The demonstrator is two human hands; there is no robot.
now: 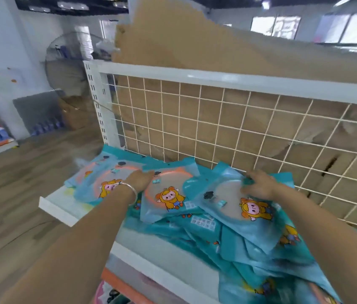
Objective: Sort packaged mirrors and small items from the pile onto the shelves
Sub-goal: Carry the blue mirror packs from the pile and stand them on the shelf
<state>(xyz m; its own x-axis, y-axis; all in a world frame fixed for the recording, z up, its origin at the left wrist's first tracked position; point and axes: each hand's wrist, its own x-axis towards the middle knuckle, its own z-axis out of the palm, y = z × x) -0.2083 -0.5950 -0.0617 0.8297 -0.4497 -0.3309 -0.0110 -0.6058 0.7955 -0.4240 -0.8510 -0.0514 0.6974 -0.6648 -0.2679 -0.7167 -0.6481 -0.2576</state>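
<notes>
White-painted metal is forming the shelf [59,206] under the work: a flat deck whose front lip is running diagonally from the left corner toward the bottom of the view, backed by a white wire grid [217,132] beneath a thick top rail. Brown cardboard [173,47] is standing behind the grid and rising above it. Teal packaged mirrors [228,244] are lying in a loose, overlapping pile across the deck, thickest toward the right. Three are lying face up on top (each showing a round mirror and a yellow cartoon figure): a left pack [94,183], a middle pack [168,194] with an orange rim, and a right pack [234,207]. The left hand [139,179], wearing a silver bracelet [130,190] at the wrist, is resting palm down where the left and middle packs are meeting, its fingers lying fairly straight and close together. The right hand [261,185] is lying on the upper part of the right pack with fingers spread and bent; motion blur is hiding whether it is gripping the pack or only pressing on it. A bare strip of deck is showing at the left corner and along the front lip. Left of the shelf, wood-look floor [19,194] is lying open, running back to a large standing fan [70,69] and a grey panel [37,110] by the wall. Below the deck, an orange-edged lower shelf [125,286] is peeking out.
</notes>
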